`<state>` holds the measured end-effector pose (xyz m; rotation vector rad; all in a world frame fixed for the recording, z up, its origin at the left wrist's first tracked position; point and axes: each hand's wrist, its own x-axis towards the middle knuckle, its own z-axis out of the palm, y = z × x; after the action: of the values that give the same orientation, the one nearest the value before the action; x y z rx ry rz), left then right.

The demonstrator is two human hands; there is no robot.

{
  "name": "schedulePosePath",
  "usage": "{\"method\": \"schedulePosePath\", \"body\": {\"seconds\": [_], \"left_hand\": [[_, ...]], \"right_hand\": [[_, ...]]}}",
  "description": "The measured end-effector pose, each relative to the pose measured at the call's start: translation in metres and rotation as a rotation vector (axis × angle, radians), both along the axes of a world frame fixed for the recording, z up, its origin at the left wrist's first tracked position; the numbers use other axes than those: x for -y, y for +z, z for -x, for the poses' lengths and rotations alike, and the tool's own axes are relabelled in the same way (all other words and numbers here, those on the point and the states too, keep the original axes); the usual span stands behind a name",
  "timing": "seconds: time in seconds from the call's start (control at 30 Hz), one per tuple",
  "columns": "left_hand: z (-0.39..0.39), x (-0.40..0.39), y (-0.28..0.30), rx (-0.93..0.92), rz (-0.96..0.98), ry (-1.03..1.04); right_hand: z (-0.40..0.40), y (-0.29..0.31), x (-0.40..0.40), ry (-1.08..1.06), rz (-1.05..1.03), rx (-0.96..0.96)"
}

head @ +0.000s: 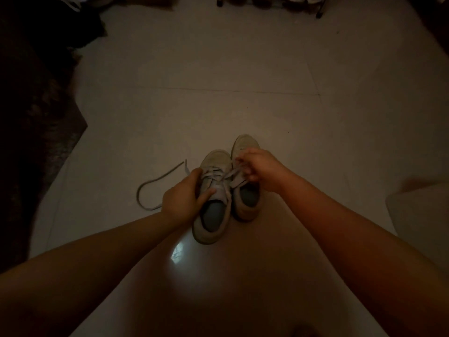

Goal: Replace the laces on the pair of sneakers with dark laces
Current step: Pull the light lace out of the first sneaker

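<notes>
- Two pale low-top sneakers stand side by side and touching on the tiled floor point(243, 69), toes pointing away from the person, in dim light.
- The left sneaker point(213, 198) sits nearer the person; its opening shows a bluish-grey lining, and a light lace point(215, 175) is still threaded across its upper eyelets.
- The right sneaker point(245, 171) stands further forward, its toe cap past that of its neighbour, with the same bluish lining and a worn pale upper.
- A loose end of pale lace point(237, 177) runs from the right sneaker's eyelet area up to the right hand.
- One more light lace point(150, 188) lies free on the floor just left of the left sneaker, curved in an open loop.
- The left hand point(182, 198) grips the left sneaker from its outer side, fingers wrapped over the laced part and thumb laid across the tongue near the opening.
- The right hand point(258, 167) hovers over the right sneaker's forefoot with fingers curled, pinching the lace end.
- Both bare forearms reach in from the lower corners.
- A dark rug point(36, 132) borders the floor's left edge; shoes too dim to tell apart line its far edge.
</notes>
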<state>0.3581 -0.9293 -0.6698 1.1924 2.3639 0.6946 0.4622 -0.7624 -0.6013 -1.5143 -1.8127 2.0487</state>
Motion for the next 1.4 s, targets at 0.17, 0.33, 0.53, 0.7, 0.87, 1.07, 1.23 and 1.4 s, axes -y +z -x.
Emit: {"method": "schedulePosePath", "body": {"seconds": [0.17, 0.33, 0.53, 0.7, 0.87, 1.07, 1.23, 1.4], "left_hand": [[-0.002, -0.002, -0.001, 0.035, 0.04, 0.053], [0.0, -0.005, -0.001, 0.043, 0.059, 0.046], [0.003, -0.006, -0.002, 0.049, 0.084, 0.032], [0.004, -0.007, -0.006, 0.055, 0.113, 0.034], [0.002, -0.008, -0.004, 0.038, 0.111, 0.017], [0.004, -0.008, -0.006, 0.023, 0.122, 0.001], [0.003, -0.008, -0.007, 0.026, 0.108, -0.008], [0.003, -0.008, -0.005, 0.025, 0.11, -0.009]], "right_hand": [[-0.004, 0.005, -0.004, -0.117, 0.071, 0.016], [-0.011, -0.011, 0.002, 0.59, -0.551, 0.321], [-0.019, -0.001, -0.005, 0.286, -0.475, 0.147], [-0.021, 0.02, -0.017, -0.324, 0.086, -0.246], [-0.018, 0.017, -0.014, -0.433, 0.211, -0.234], [-0.021, -0.003, 0.013, 0.509, -0.584, 0.231], [-0.016, -0.008, 0.02, 0.88, -1.005, 0.427], [-0.013, -0.013, 0.018, 0.896, -1.295, 0.556]]}}
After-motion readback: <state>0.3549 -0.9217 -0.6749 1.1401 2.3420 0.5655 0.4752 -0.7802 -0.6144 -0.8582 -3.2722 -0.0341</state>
